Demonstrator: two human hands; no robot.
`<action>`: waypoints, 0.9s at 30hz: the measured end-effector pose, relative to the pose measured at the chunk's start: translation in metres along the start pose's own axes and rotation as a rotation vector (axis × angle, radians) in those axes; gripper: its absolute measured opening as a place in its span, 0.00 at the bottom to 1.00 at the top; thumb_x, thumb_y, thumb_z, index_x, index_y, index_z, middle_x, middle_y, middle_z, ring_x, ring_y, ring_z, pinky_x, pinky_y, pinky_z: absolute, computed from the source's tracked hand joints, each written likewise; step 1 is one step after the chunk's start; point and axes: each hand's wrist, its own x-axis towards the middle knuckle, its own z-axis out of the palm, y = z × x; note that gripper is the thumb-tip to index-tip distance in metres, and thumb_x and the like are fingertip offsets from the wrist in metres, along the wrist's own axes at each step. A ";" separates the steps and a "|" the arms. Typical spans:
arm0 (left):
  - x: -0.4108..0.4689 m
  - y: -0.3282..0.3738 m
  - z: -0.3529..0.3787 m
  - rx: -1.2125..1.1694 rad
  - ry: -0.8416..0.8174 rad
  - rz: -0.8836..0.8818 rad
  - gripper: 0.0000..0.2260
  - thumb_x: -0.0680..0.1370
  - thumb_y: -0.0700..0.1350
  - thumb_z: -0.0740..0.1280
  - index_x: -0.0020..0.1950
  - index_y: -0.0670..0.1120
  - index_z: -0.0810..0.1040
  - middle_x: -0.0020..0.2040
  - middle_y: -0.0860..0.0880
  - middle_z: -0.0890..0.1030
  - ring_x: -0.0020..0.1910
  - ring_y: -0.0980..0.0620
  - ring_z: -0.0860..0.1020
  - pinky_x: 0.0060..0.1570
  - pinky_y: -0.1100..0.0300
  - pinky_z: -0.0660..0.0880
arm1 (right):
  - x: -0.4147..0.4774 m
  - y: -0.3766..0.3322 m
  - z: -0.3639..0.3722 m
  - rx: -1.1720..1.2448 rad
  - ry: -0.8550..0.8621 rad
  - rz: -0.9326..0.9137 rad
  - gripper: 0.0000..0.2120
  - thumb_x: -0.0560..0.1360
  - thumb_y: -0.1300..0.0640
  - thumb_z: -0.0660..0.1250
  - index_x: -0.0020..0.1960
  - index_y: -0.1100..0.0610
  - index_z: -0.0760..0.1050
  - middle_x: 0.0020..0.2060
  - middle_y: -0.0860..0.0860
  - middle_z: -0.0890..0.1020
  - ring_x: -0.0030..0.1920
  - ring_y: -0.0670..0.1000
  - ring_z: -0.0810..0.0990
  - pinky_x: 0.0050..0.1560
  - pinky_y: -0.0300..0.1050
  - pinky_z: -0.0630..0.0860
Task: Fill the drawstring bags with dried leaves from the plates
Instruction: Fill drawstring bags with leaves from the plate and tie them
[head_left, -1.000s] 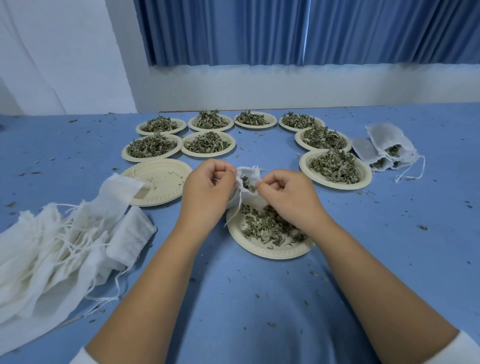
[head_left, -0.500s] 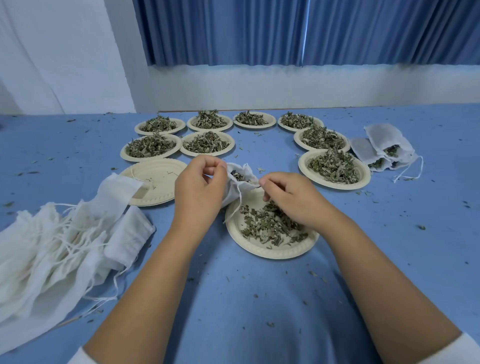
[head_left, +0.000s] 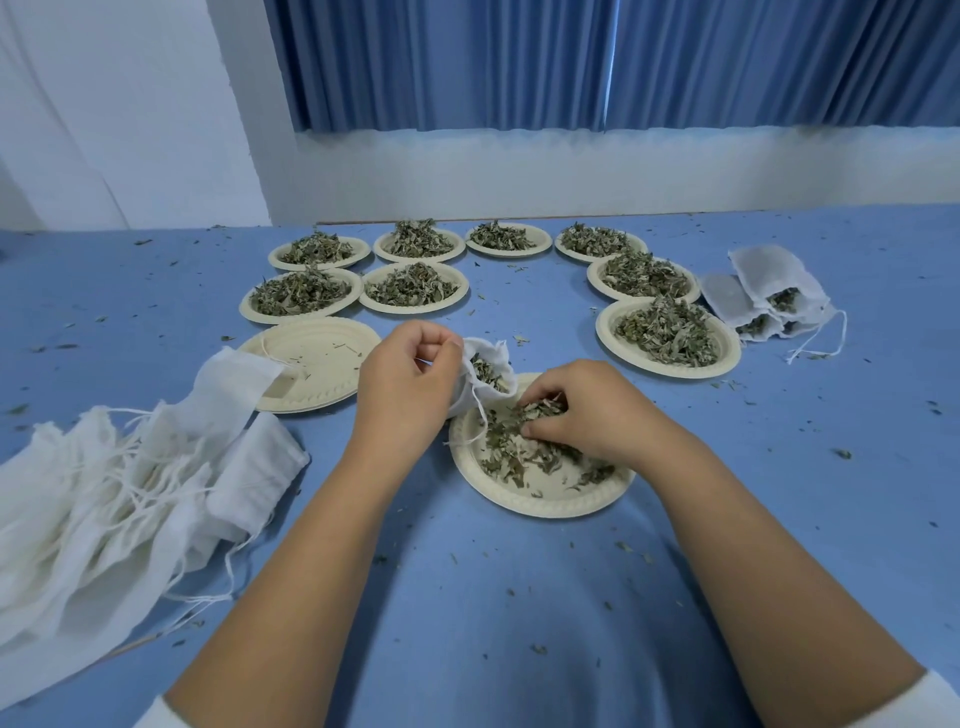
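a: what is the left hand (head_left: 410, 384) doing?

b: it is gripping the small white cloth drawstring bag (head_left: 488, 382) by its rim, fingers curled round the fabric. it is holding the mouth agape just over the far-left edge of the round beige paper plate (head_left: 540, 506) nearest the person.

a: and the right hand (head_left: 587, 410)?

b: it is lying on the loose dried green leaves (head_left: 506, 457) on that plate, fingers curling in and pinching up a tuft. how much it is gathering i cannot quite tell, as the knuckles are hiding the fingertips.

a: so which way is the bag lying from it?

b: just beside it, up and to the left. the bag is hanging slanted, body down toward the left wrist, mouth tipping up toward the right hand. so i am judging the pinch is needing only a short lift leftward to drop in. some leaves are showing inside already.

a: anything else around?

b: a bare beige plate (head_left: 317, 358) and a heap of limp white bags (head_left: 104, 493) are sitting to the left, and filled bags (head_left: 769, 296) well off to the right.
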 end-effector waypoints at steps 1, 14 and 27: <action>0.000 0.000 0.000 0.000 -0.003 -0.001 0.04 0.79 0.44 0.67 0.45 0.51 0.80 0.31 0.60 0.78 0.27 0.63 0.72 0.30 0.71 0.68 | 0.000 0.000 -0.001 0.031 0.025 -0.002 0.14 0.70 0.49 0.75 0.55 0.47 0.82 0.47 0.44 0.78 0.44 0.43 0.76 0.43 0.39 0.71; -0.001 0.002 -0.001 -0.009 -0.001 0.000 0.05 0.79 0.43 0.66 0.44 0.51 0.80 0.31 0.60 0.78 0.28 0.62 0.72 0.29 0.71 0.69 | 0.000 -0.005 -0.008 0.464 0.264 0.066 0.08 0.69 0.51 0.77 0.47 0.49 0.82 0.39 0.40 0.80 0.35 0.41 0.77 0.37 0.30 0.72; -0.005 0.004 0.001 -0.009 -0.031 -0.003 0.05 0.79 0.44 0.66 0.43 0.51 0.79 0.28 0.61 0.76 0.25 0.62 0.70 0.27 0.70 0.67 | -0.008 -0.011 -0.021 1.010 0.349 0.054 0.09 0.70 0.55 0.77 0.48 0.49 0.82 0.37 0.45 0.84 0.34 0.43 0.81 0.39 0.34 0.77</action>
